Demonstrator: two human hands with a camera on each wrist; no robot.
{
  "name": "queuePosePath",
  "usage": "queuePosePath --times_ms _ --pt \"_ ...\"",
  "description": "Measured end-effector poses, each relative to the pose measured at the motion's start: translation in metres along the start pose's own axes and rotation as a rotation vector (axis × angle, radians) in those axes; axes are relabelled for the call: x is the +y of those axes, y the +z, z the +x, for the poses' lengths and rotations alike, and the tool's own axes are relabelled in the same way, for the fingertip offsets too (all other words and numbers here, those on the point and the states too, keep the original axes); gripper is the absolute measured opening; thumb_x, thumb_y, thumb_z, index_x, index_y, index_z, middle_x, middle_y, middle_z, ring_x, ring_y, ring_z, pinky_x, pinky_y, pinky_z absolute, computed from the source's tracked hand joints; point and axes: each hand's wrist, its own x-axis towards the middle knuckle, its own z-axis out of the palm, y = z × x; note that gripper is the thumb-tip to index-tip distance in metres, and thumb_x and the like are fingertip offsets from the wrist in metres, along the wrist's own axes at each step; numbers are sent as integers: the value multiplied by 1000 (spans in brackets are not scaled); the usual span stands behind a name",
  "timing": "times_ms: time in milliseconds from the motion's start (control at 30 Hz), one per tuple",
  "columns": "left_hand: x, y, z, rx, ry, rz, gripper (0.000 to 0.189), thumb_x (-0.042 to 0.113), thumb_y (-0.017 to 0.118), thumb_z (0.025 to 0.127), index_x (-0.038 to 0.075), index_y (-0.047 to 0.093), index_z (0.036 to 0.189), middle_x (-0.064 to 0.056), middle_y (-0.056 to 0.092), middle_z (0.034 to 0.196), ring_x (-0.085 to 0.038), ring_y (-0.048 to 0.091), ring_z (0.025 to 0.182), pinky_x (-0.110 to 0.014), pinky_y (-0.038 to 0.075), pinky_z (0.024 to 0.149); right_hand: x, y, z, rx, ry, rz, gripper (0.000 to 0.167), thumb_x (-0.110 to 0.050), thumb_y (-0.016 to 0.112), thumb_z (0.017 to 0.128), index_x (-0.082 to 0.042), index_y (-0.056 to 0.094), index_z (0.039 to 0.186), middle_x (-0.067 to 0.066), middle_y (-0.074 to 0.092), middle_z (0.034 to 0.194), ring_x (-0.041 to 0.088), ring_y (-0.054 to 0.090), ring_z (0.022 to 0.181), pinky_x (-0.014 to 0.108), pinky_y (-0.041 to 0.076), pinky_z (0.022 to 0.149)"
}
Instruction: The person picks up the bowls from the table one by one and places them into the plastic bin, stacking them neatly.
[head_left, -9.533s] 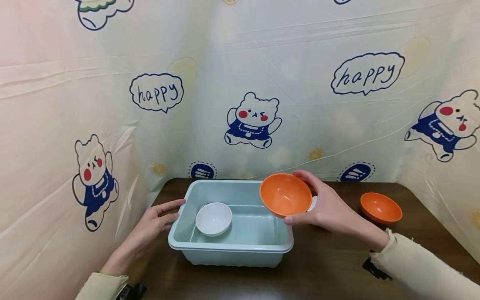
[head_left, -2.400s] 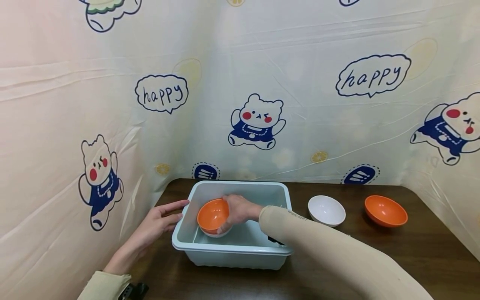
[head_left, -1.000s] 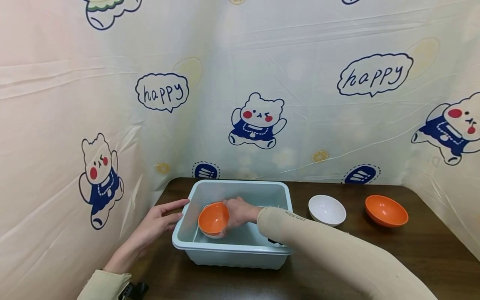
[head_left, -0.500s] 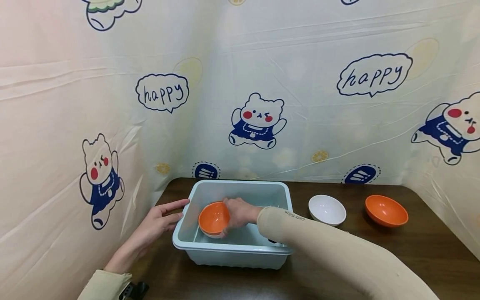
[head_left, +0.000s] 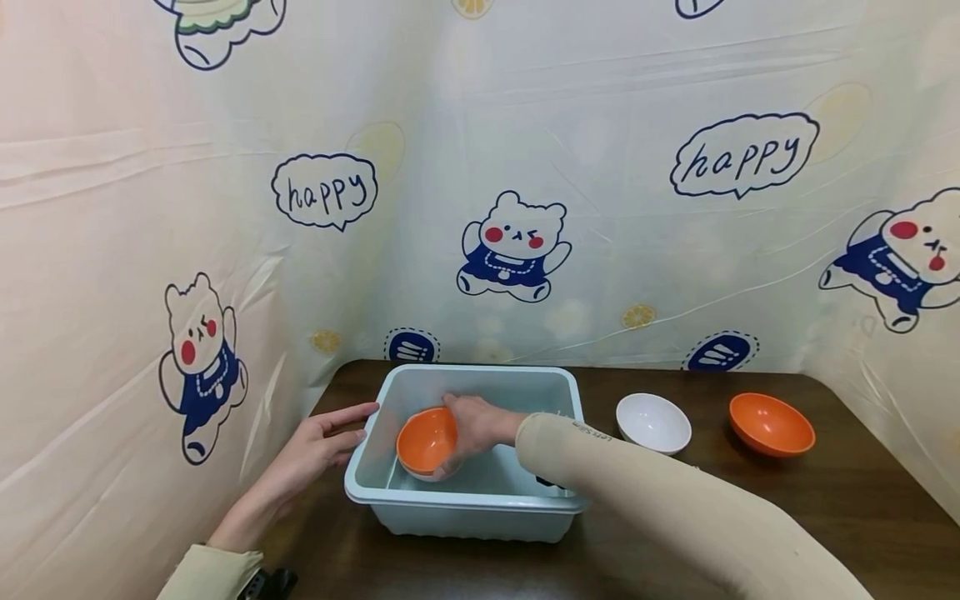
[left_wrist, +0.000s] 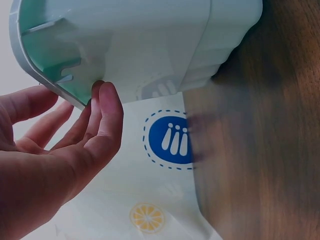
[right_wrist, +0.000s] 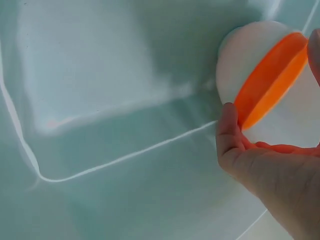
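My right hand (head_left: 480, 425) reaches into the light blue-green plastic basin (head_left: 465, 500) and holds an orange bowl (head_left: 426, 442) by its right side. This bowl sits in a white bowl (right_wrist: 240, 55), whose outside shows below the orange rim. In the right wrist view, a fingertip and another digit lie at opposite sides of the orange rim. My left hand (head_left: 318, 446) touches the basin's left rim with loosely extended fingers; the left wrist view shows these fingers (left_wrist: 111, 102) against the outer wall. Part of the orange bowl is hidden behind the right hand.
Right of the basin, a second white bowl (head_left: 652, 423) and another orange bowl (head_left: 772, 425) stand on the dark wooden table (head_left: 622, 533). A printed curtain (head_left: 600, 275) closes off the back and sides. The right forearm crosses the basin's right rim.
Since the oldest frame, my right hand has carried the orange bowl left and down into the white bowl. The white bowl on the table has come into view. Little differs over the last second.
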Motion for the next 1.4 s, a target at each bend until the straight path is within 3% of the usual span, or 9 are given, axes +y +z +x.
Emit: queuePosePath --times_ms 233,400,833,1100,1400 --pt "-1 1 0 2 1 2 51 13 55 109 -1 45 157 -29 44 158 -40 65 124 -48 59 93 -9 -19 -12 9 18 76 95 -40 84 91 0 35 162 14 46 160 27 51 135 44 42 116" --pt "-1 2 -1 3 -2 -5 51 13 56 109 0 46 157 -28 46 157 -39 66 123 -47 59 93 -24 -39 -25 18 35 117 97 -39 82 93 -3 29 165 14 42 164 29 49 142 45 41 117" --pt "-1 1 0 -3 10 -2 51 13 56 109 0 45 158 -29 45 157 -39 65 123 -47 59 93 -38 -76 -72 87 -42 78 89 -36 80 95 -8 32 164 15 56 151 30 58 129 46 51 106" --pt "-4 0 -1 -11 11 -18 52 14 55 110 -1 44 158 -28 44 159 -39 64 125 -47 59 93 -34 -76 -95 172 -87 107 63 -31 80 95 -9 53 148 10 62 138 30 61 119 45 54 99" --pt "-3 0 -1 -22 16 -33 52 14 56 110 0 43 159 -28 44 158 -39 64 125 -45 59 93 -27 -64 -130 244 -170 143 51 -27 79 96 -12 61 142 4 66 133 18 62 108 35 56 87"
